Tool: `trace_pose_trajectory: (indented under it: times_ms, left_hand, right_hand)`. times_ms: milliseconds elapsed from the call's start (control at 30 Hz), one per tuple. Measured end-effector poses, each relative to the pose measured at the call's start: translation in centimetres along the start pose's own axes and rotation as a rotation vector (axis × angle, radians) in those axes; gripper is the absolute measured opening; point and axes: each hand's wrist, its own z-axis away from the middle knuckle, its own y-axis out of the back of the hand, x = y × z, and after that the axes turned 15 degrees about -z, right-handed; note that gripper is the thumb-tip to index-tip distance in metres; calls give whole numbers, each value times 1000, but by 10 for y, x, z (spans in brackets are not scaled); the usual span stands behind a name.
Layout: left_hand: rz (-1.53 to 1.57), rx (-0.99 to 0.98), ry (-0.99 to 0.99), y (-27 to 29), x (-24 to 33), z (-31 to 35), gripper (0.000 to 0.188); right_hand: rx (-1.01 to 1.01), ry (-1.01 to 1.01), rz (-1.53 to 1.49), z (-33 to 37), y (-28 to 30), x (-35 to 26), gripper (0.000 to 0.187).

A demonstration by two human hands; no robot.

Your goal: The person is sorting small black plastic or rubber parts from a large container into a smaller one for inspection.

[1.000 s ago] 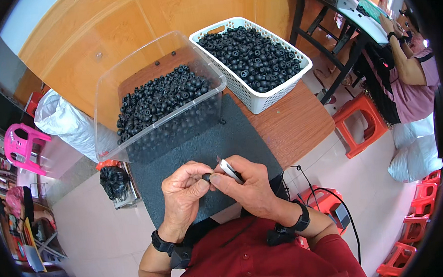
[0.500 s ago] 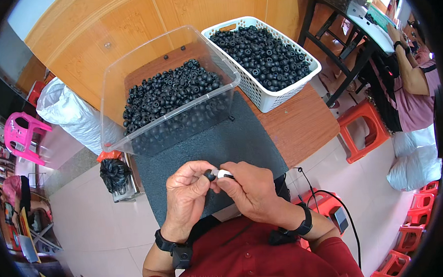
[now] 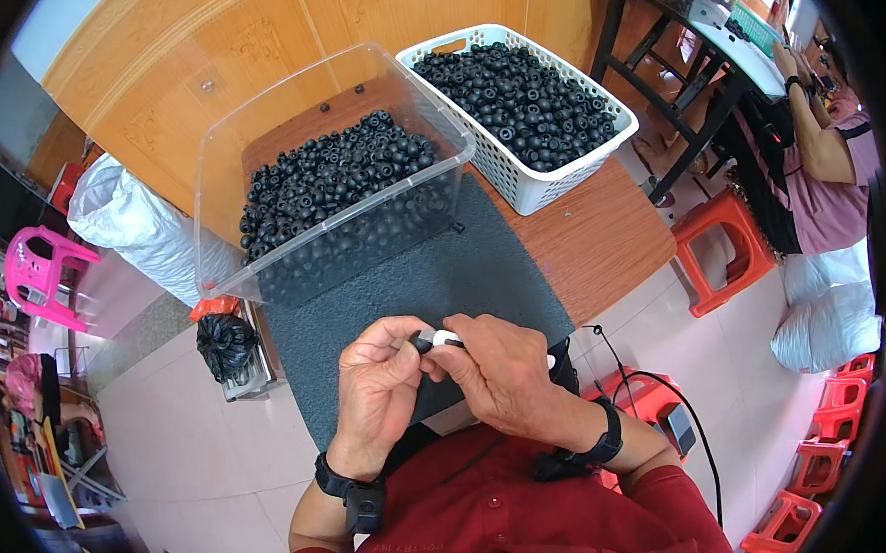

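Observation:
Above the near part of a dark grey mat [image 3: 498, 269], my two hands meet. My left hand [image 3: 379, 388] pinches a small round black piece [image 3: 422, 344] between thumb and fingertips. From the other side, my right hand [image 3: 503, 373] closes on a small white-and-black item [image 3: 445, 338], whose kind I cannot make out; it meets the black piece. Beyond my hands stands a clear plastic bin [image 3: 360, 226] with many small round black pieces [image 3: 342, 172] in it. A white perforated basket [image 3: 553, 186], heaped with similar black pieces, stands to its right.
The mat lies on a brown wooden table [image 3: 612, 253]. One loose black piece rests by the bin. At left are a white sack [image 3: 130, 228] and a black bag [image 3: 226, 346]. A red stool [image 3: 727, 252] stands right, near another person [image 3: 834, 191] at a table.
The black piece and the white-and-black item have come closer together between my fingers. My right hand has turned slightly. The whole view has shifted a little.

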Motion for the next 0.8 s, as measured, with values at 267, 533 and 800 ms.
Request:
trace_pose_trajectory:
  times_ms: [267, 533, 800]
  left_hand:
    - [34, 23, -8, -6, -2, 2, 25]
    - [40, 17, 53, -3, -4, 6, 23]
    - [129, 48, 60, -5, -14, 4, 24]
  right_hand:
    - [10, 86, 138, 2, 1, 0, 32]
    - [12, 147, 256, 5, 0, 4, 39]
    - [-11, 125, 217, 11, -6, 11, 32]
